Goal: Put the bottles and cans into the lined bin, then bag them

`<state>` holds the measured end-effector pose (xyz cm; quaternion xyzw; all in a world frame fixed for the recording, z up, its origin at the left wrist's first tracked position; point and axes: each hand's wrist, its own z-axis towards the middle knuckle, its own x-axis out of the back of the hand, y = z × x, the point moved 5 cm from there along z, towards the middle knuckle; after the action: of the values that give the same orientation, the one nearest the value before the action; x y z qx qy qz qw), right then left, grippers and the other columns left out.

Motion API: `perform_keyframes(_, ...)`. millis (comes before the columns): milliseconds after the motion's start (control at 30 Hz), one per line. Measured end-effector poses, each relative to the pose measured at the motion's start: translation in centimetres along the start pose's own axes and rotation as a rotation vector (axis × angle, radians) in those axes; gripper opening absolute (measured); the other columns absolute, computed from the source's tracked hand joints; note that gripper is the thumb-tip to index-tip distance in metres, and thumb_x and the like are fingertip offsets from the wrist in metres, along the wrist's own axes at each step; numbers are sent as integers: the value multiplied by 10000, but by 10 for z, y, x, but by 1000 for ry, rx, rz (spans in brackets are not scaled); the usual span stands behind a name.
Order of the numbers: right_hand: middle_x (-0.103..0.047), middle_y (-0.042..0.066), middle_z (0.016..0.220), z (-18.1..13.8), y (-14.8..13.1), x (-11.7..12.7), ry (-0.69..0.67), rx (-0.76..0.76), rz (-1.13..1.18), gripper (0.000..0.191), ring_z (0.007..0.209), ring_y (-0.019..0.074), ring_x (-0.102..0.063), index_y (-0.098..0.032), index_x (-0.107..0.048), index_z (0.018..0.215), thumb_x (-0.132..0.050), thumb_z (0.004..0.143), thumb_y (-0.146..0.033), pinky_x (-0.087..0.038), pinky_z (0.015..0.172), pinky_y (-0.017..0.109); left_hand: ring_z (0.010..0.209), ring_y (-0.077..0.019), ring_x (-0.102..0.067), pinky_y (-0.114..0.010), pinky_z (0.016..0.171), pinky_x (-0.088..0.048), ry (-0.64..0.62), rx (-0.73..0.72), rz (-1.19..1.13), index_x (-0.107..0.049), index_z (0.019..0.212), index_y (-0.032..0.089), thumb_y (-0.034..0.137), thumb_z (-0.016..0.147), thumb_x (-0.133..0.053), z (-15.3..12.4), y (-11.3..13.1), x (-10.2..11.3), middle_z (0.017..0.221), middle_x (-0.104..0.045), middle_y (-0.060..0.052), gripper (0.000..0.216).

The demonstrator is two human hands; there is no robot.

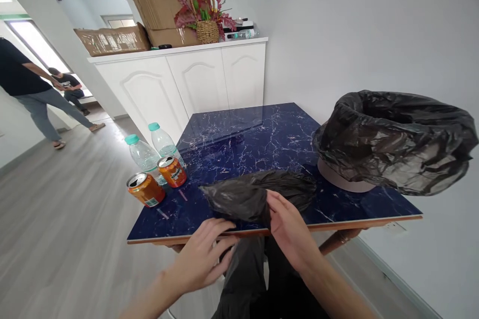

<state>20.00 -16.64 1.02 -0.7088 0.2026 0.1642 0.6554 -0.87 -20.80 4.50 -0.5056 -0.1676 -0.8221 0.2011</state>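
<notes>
A loose black plastic bag (258, 194) lies bunched on the near edge of the blue marble-patterned table (254, 144) and hangs down over the edge. My left hand (204, 256) is at the table's front edge, fingers curled around the hanging part of the bag. My right hand (288, 227) pinches the bunched bag on the tabletop. To the right stands a bin (344, 179) lined with another black bag (396, 139), its mouth wide.
Two orange drink cans (145, 189) (172, 170) and two clear water bottles (144, 154) (163, 142) stand at the table's left corner. White cabinets (187, 84) behind hold cardboard and a flower basket (205, 15). Two people are far left in the hallway (26, 84).
</notes>
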Motion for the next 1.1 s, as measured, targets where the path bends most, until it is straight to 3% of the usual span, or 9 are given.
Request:
perform_keyframes(167, -724, 56, 1425, -15, -5, 34, 165, 41, 105, 395, 1414, 314, -629, -295, -718, 1312, -588, 1026, -535, -582, 1156, 524, 1556, -343, -430, -530, 1247, -460, 19, 194, -5, -459, 1556, 206, 251, 1072, -581, 35, -19, -13, 1621, -498, -185, 501)
perform_keyframes(400, -703, 114, 1448, -24, -3, 72, 293, 34, 79, 459, 1397, 358, -639, -245, -676, 1352, -601, 1000, -531, -598, 1121, 568, 1691, -373, -130, -661, 1370, -181, -122, 141, -13, -395, 1634, 147, 391, 1149, -397, 122, -23, -67, 1774, -321, -163, 543)
perform_keyframes(467, -650, 122, 1516, -32, -15, 86, 382, 119, -83, 497, 1427, 358, -612, -253, -625, 1403, -643, 993, -534, -570, 1144, 566, 1695, -374, -86, -664, 1376, -138, -146, 131, -13, -443, 1613, 143, 416, 1157, -350, 143, -23, -80, 1791, -281, -152, 539)
perform_keyframes(600, -492, 143, 1658, -51, -62, 92, 543, 526, -648, 589, 1547, 359, -470, -266, -497, 1556, -658, 1014, -429, -441, 1244, 624, 1692, -354, -123, -636, 1386, -114, -167, 74, -40, -502, 1586, 173, 489, 1152, -346, 169, -19, -95, 1789, -294, -124, 559)
perform_keyframes(667, -507, 141, 1649, -50, -78, 81, 482, 668, -898, 517, 1547, 353, -471, -266, -523, 1547, -602, 1048, -370, -445, 1242, 628, 1680, -352, -198, -628, 1385, -124, -197, 38, -59, -501, 1593, 175, 527, 1141, -367, 174, -18, -103, 1756, -374, -124, 588)
perform_keyframes(767, -551, 100, 1629, -34, -81, 59, 233, 771, -1177, 443, 1568, 310, -456, -269, -545, 1536, -498, 1096, -299, -432, 1269, 592, 1663, -376, -247, -649, 1373, -123, -252, -13, -67, -469, 1631, 179, 520, 1124, -415, 175, -17, -117, 1703, -465, -135, 613)
perform_keyframes(900, -487, 91, 1693, -4, -55, 48, 7, 773, -1522, 508, 1648, 305, -309, -195, -478, 1619, -432, 1139, -352, -240, 1359, 618, 1668, -401, -218, -704, 1352, -87, -306, -82, -59, -387, 1694, 248, 436, 1078, -514, 171, -15, -130, 1710, -452, -129, 656)
perform_keyframes(1000, -464, 117, 1701, 17, -32, 72, 90, 653, -1712, 553, 1640, 375, -308, -164, -530, 1604, -349, 1150, -421, -196, 1332, 700, 1663, -419, -224, -697, 1351, -114, -328, -41, -67, -432, 1671, 203, 443, 1066, -527, 171, -16, -134, 1729, -412, -153, 658)
perform_keyframes(1100, -492, 159, 1674, 30, -21, 109, 228, 521, -1796, 591, 1616, 397, -355, -127, -571, 1577, -242, 1146, -362, -253, 1295, 720, 1667, -409, -215, -674, 1358, -132, -320, 0, -107, -518, 1611, 183, 549, 1101, -456, 172, -18, -131, 1751, -375, -142, 631)
